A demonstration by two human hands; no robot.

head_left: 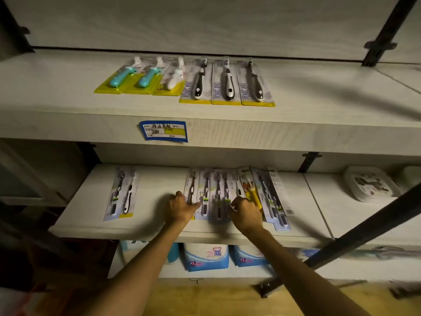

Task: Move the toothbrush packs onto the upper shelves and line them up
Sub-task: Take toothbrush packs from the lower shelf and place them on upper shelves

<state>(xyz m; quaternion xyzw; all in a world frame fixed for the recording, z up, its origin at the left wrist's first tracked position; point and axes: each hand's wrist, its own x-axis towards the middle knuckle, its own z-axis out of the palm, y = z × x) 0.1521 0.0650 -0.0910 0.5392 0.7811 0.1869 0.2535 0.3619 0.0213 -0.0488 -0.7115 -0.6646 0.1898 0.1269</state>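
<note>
Toothbrush packs lay on two pale wood-grain shelves. On the upper shelf (68,92), six blister packs with yellow card backing sat in a row side by side: two with teal brushes (134,76), one with a white brush (174,78), then three black-and-white brushes marked JING PAI (226,84). A blue-bordered price label (163,131) was stuck to that shelf's front edge.

On the lower shelf (307,208), a fanned, overlapping cluster of clear packs with dark brushes (219,195) lay in the middle, with a yellow cartoon-fox brush pack (251,190) tucked among them. A single twin pack of black and white brushes (121,195) lay well apart to the left.

The left hand (180,208) rested at the cluster's left edge, its thumb touching a pack and its other fingers curled; whether it gripped anything could not be told. The right hand (246,212) was fisted over the cluster's right part, fingers curled at the packs beside the fox brush, though its hold was hidden.

A stack of white flat packets (370,183) sat at the far right of the lower shelf. Blue-and-white soft packages marked XL (206,257) stood below. A dark metal bar (364,226) slanted across the right foreground.
</note>
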